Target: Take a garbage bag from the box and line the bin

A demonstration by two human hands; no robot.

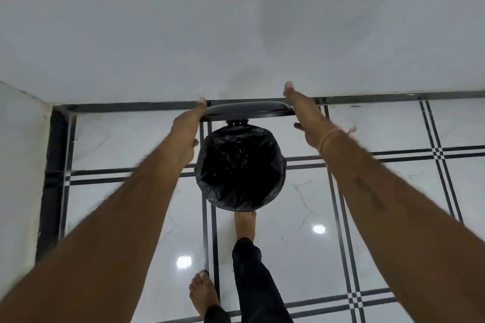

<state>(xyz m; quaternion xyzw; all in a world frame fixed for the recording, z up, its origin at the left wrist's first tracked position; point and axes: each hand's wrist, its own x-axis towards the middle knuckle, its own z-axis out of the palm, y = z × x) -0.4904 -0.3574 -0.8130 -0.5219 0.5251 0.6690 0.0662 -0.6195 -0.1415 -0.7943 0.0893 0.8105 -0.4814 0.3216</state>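
Note:
A round black bin stands on the tiled floor near the wall, seen from above. A black garbage bag (240, 168) lines it and is folded over the rim. The bin's black lid (246, 110) stands raised behind the opening, edge-on against the wall. My left hand (186, 134) reaches along the lid's left end, its fingertip touching the edge. On the other side, my right hand (305, 118) is held flat with fingers straight against the lid's right end. Neither hand holds anything. The bag box is out of view.
A white wall (236, 21) rises right behind the bin, with a corner at the left (23, 152). My bare right foot (245, 225) is at the bin's front base and my left foot (203, 294) is further back. Glossy white tiles with black lines surround the bin.

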